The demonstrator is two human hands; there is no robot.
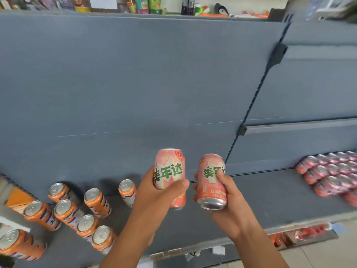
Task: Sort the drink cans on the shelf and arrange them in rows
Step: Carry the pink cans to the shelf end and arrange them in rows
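Drink cans, status: I had two pink ones in hand, both held up in front of the shelf (270, 200) and off its deck. My left hand (154, 198) was wrapped round the left pink can (170, 167), thumb across the lower label. That can was roughly upright with its green lettering facing me. My right hand (229, 198) gripped the right pink can (210, 182) from its right side, thumb on the label. It was tilted top-away, so the silver base showed. The two cans sat side by side and close; I couldn't tell if they touched.

Orange cans (97, 202) stood on the left part of the shelf, silver tops up, loosely grouped rather than in straight rows. A lone orange can (126, 190) stood nearer my left hand, partly hidden behind it. Red cans (328, 173) were packed in tight rows at the far right, blurred. The grey back panel (135, 74) ran behind everything. Mixed goods (146, 4) sat on the upper shelf, too blurred to name. A price rail (212, 246) ran along the shelf front, with tiled floor (318, 256) below right.
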